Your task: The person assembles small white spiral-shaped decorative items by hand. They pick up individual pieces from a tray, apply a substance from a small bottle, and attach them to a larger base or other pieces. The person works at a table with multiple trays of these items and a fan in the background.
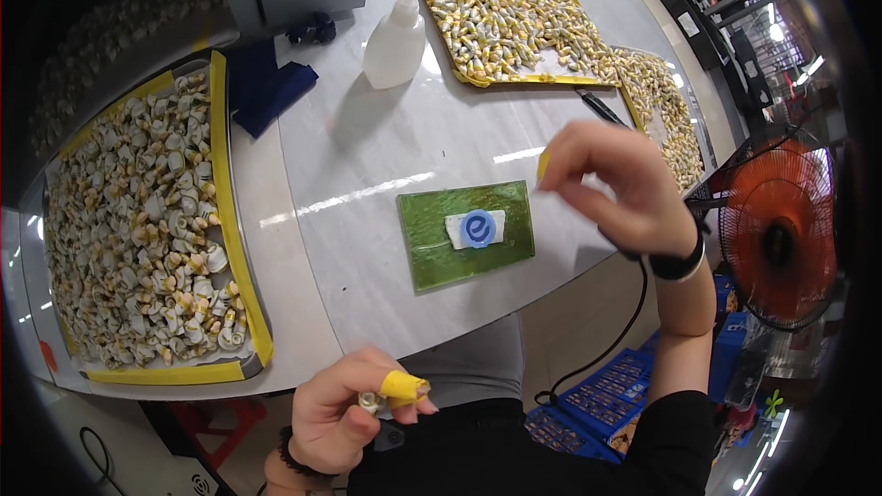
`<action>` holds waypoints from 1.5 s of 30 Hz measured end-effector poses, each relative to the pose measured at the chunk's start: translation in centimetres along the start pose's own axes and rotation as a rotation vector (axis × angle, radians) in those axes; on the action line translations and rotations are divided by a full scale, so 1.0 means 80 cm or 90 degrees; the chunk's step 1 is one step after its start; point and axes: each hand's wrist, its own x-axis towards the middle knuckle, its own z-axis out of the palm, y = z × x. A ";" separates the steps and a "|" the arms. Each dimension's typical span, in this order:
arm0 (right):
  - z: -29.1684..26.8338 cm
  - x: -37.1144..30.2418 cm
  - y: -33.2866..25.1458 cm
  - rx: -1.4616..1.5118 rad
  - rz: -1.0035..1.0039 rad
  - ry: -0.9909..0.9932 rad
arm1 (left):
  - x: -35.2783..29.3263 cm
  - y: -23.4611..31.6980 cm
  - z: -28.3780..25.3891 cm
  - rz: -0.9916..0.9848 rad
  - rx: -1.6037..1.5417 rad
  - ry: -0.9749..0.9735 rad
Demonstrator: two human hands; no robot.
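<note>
My left hand is near the table's front edge, closed, pinching a small whitish rolled piece between thumb and finger. Yellow tape wraps one of its fingers. Raised over the right part of the table, my right hand has thumb and forefinger curled toward each other; a bit of yellow shows at its fingertips, and anything held there is hidden. Between the hands a green rectangular mat lies on the table. On it rests a white pad under a round blue disc.
To the left stands a yellow-edged tray heaped with small white rolled pieces. Trays of yellowish pieces are at the far right. A white squeeze bottle and dark blue cloth sit behind the mat. An orange fan stands at right.
</note>
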 end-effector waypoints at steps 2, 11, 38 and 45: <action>0.020 -0.007 -0.009 0.012 -0.041 -0.029 | 0.003 0.001 0.002 -0.018 0.028 -0.007; 0.044 -0.009 -0.012 -0.251 -0.132 0.059 | 0.003 0.005 0.004 -0.147 -0.077 -0.045; 0.050 0.002 -0.014 -0.432 -0.269 0.005 | 0.015 0.001 0.005 -0.193 -0.335 -0.016; 0.066 -0.008 -0.057 -0.109 -0.271 0.152 | 0.020 -0.005 0.003 -0.302 -0.377 -0.063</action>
